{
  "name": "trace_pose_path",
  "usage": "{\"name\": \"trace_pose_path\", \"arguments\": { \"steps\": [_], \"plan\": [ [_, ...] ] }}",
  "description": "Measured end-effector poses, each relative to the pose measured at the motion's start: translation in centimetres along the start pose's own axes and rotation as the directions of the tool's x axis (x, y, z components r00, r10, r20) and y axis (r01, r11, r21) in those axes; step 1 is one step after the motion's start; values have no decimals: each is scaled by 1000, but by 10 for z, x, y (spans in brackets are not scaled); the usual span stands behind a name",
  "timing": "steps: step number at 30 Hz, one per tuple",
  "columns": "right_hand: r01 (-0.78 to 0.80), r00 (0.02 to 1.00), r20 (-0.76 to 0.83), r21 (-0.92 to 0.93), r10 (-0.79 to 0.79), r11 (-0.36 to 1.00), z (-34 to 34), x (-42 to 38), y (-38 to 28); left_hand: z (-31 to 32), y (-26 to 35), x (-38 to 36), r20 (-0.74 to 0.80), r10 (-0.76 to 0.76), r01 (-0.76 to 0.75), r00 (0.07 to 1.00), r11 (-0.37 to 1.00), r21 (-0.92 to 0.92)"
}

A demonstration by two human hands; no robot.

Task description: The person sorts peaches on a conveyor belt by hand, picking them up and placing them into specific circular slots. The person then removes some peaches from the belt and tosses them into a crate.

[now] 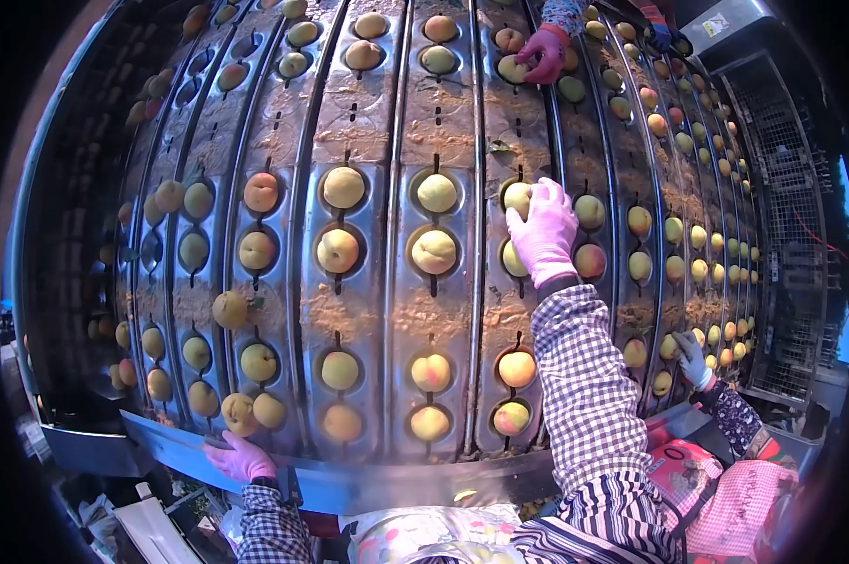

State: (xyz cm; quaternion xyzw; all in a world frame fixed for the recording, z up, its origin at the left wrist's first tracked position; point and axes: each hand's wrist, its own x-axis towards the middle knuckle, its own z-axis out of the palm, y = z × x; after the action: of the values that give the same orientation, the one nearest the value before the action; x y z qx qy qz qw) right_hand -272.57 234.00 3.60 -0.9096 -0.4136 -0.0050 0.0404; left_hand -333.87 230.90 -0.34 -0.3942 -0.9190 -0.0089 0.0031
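Observation:
My right hand (545, 230), in a pink glove, reaches over the metal sorting conveyor. Its thumb and fingers close around the right side of a yellow-green peach (516, 196) in a cup. Just below, another peach (513, 259) is partly covered by that hand. My left hand (241, 459), also gloved in pink, is at the conveyor's near edge with fingers apart and nothing in it. Closest to it are a yellow peach (238, 414) and a second one (270, 411), side by side. One loose peach (230, 309) rests on the stained strip between cup rows.
Metal slats (349, 310) with paired cups hold many peaches. Across the conveyor, a co-worker's pink-gloved hand (544, 54) touches a peach. At right, another person's grey-gloved hand (693, 359) reaches over the fruit. A metal rail (415, 479) borders the near side.

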Motion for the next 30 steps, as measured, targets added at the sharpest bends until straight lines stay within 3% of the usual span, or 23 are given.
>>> {"name": "trace_pose_path", "arguments": {
  "steps": [5, 7, 8, 10, 16, 23, 27, 30],
  "plan": [
    [127, 985, -124, 80, -117, 989, -18, -21, -39, 1, -5, 6, -13, -33, 34, 999, 999, 42],
    [308, 948, -13, 276, -317, 911, -25, -41, -64, 10, -8, 9, -5, -1, 1, 1000, 997, 72],
    [408, 902, 13, 293, -431, 864, -31, -52, -76, 15, -16, 14, -13, 18, -17, 1000, 995, 100],
    [519, 786, 279, 189, -552, 834, -14, -63, -89, 23, -22, 20, -42, 9, -6, 999, 998, 69],
    [227, 869, 364, 311, -337, 923, -18, -63, -89, 11, -8, 14, -23, -39, 42, 999, 992, 116],
    [330, 923, 108, 278, -370, 902, 3, -80, -82, 5, -3, 8, -29, -18, 21, 999, 994, 103],
    [314, 927, 124, 257, -354, 914, -2, -75, -83, 4, -3, 6, -8, -11, 12, 1000, 996, 86],
    [253, 950, 86, 355, -301, 900, -9, -66, -88, -1, 1, 6, -3, -6, 6, 1000, 998, 60]
  ]
}}
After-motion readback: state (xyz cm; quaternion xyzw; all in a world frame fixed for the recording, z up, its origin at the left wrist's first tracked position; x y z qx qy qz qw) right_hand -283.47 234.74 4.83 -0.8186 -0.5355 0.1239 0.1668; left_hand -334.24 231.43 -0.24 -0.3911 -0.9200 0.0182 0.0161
